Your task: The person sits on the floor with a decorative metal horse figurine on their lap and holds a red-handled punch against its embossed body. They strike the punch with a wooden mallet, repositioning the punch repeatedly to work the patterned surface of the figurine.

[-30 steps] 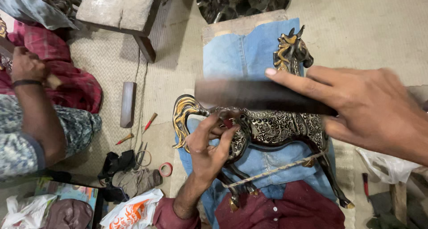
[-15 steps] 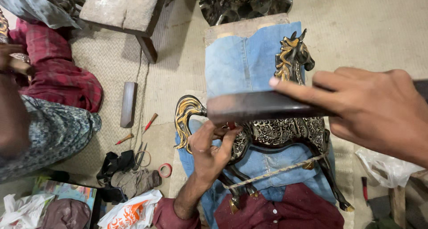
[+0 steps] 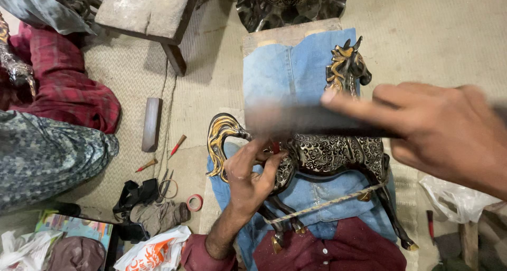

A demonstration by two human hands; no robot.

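Observation:
A black metal horse figurine [image 3: 338, 152] with a gold mane and tail lies on blue denim cloth [image 3: 280, 75] over my lap, with a rope [image 3: 327, 203] across its legs. My left hand [image 3: 251, 173] pinches a small red-tipped tool [image 3: 274, 145] against the horse's hindquarters. My right hand [image 3: 438, 134] grips a dark flat bar [image 3: 296, 120], which is blurred and held level just above the horse's back and my left fingers.
Another person in patterned trousers [image 3: 47, 155] sits at the left beside a red checked cloth [image 3: 63, 86]. A wooden stool [image 3: 148, 12], a small block [image 3: 151, 124], red-handled tools [image 3: 177, 145], scissors [image 3: 166, 182], a tape roll [image 3: 195, 202] and plastic bags [image 3: 153, 252] lie on the mat.
The bar in my right hand has dropped slightly toward the horse and is now blurred. The other person's arm at the left has gone out of view. My left hand stays put.

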